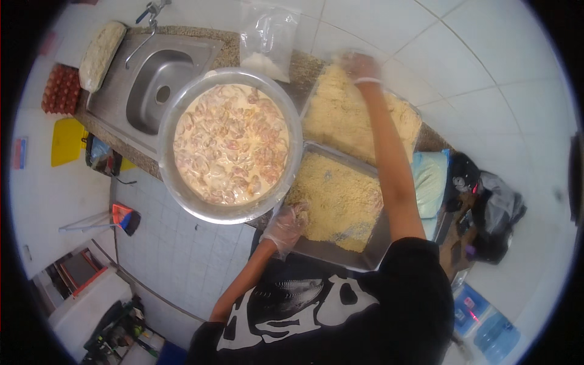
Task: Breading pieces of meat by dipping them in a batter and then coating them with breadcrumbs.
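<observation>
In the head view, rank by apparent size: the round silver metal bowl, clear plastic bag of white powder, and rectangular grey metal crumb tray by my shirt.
1. Round silver metal bowl
2. Rectangular grey metal crumb tray
3. Clear plastic bag

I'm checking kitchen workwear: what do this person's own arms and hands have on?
The left hand wears a loose, see-through plastic glove. The right hand is blurred; a whitish band shows at its wrist, possibly a glove's cuff. The black fabric sleeves are short.
</observation>
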